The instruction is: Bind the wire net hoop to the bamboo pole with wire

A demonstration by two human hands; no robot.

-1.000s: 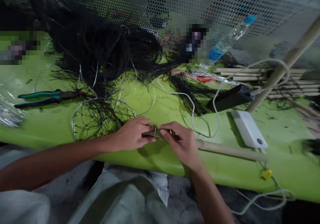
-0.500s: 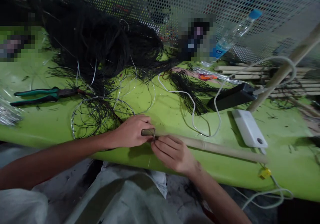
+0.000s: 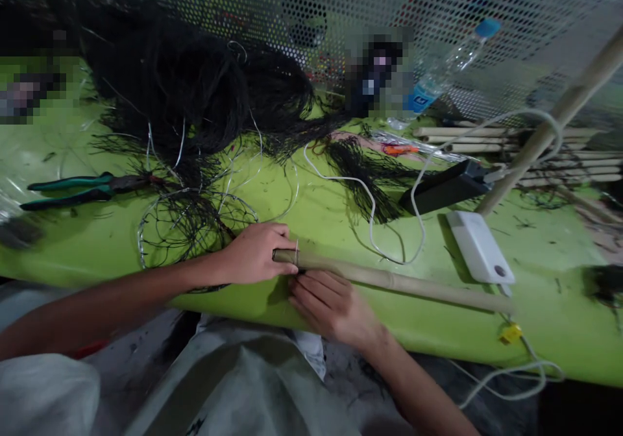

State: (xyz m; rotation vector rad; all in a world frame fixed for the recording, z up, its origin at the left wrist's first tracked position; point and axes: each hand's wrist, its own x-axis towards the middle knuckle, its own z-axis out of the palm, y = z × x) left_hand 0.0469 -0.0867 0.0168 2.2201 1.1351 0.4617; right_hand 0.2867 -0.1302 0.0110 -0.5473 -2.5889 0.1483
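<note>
A bamboo pole (image 3: 403, 283) lies on the green table, its left end between the thumb and fingers of my left hand (image 3: 256, 254). Close to that end, a thin wire (image 3: 297, 249) stands against the pole, one tip rising above it. Just below the pole is my right hand (image 3: 326, 300), its fingers bent together in a pinch at the wire; the fingertips and the wire's lower part are hidden. To the left of my left hand sits a round wire hoop (image 3: 141, 238) with black netting (image 3: 187, 218) in it.
Green-handled pliers (image 3: 73, 183) lie at the left, below a heap of black netting (image 3: 180, 66). Toward the right are a white box (image 3: 479, 248), a black device (image 3: 445, 186), a slanted pole (image 3: 549, 121), bamboo sticks (image 3: 467, 141), a bottle (image 3: 438, 79) and a looping white cable (image 3: 372, 212).
The wire at the pole's end, a wide square loop before, now sits closer round the pole. My right hand has dropped slightly and uncovers more of the pole. The whole view has shifted a little.
</note>
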